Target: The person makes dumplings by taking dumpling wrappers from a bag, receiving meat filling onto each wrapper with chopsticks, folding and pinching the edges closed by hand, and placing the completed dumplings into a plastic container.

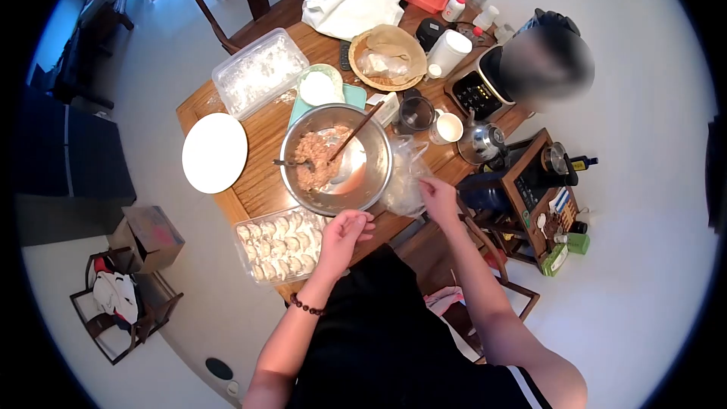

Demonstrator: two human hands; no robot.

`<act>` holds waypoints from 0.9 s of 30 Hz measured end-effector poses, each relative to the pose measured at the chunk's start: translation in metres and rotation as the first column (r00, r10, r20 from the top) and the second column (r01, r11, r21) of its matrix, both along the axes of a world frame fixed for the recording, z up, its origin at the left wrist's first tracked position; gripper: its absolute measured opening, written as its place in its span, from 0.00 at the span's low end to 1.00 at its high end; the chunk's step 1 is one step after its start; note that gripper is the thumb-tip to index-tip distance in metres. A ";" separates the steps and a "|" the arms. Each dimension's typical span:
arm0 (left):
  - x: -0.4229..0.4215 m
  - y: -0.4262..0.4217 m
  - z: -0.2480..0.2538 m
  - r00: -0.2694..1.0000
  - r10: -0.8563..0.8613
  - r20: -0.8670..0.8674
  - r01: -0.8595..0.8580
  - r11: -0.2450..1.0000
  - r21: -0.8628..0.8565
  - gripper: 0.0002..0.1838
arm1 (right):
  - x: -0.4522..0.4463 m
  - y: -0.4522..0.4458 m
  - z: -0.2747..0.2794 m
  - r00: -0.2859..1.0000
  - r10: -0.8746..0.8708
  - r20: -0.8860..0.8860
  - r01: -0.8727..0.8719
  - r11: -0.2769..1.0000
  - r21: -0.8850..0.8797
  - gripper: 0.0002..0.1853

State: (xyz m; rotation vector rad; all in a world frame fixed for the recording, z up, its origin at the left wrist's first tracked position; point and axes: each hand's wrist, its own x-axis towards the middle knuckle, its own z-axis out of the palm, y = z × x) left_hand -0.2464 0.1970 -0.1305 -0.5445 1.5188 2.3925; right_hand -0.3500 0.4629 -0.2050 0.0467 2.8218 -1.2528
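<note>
My left hand (345, 238) hovers by the near rim of a steel mixing bowl (376, 193), its fingers loosely bent and apart, with nothing visible in them. In the bowl lie pinkish minced filling (314, 153), a spoon (290, 163) and a pair of wooden chopsticks (356, 132). To the right, my right hand (438, 198) pinches the edge of a clear, crumpled plastic bag (404, 180) beside the bowl. A clear tray (241, 221) with rows of shaped dumplings sits left of my left hand.
A white round plate (215, 153) stands at the table's left edge. Behind the bowl are a floury plastic container (261, 72), a bowl of white powder (320, 87) and a basket (389, 57). Cups, a kettle (480, 143) and a blender (485, 87) line the right side.
</note>
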 end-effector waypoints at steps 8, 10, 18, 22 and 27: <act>-0.042 0.057 0.006 0.938 -0.343 0.041 0.330 0.856 -0.398 0.12 | -0.038 0.006 -0.044 0.895 0.445 -0.016 -0.432 0.878 0.207 0.16; -0.043 0.060 0.002 0.978 -0.200 0.055 0.208 0.928 -0.310 0.12 | -0.043 0.006 -0.044 0.912 0.411 -0.017 -0.403 0.901 0.158 0.14; -0.056 0.067 -0.007 0.997 -0.043 0.068 0.062 0.950 -0.306 0.12 | -0.090 0.014 -0.060 0.675 0.685 -0.272 -0.641 0.728 0.242 0.18; -0.055 0.068 -0.003 0.998 0.033 0.058 -0.017 0.968 -0.249 0.12 | -0.104 0.010 -0.054 0.604 0.787 -0.122 -0.708 0.601 0.372 0.16; -0.052 0.066 -0.005 0.994 0.091 0.063 -0.075 0.974 -0.216 0.12 | -0.114 0.008 -0.063 0.553 0.831 -0.063 -0.748 0.529 0.401 0.10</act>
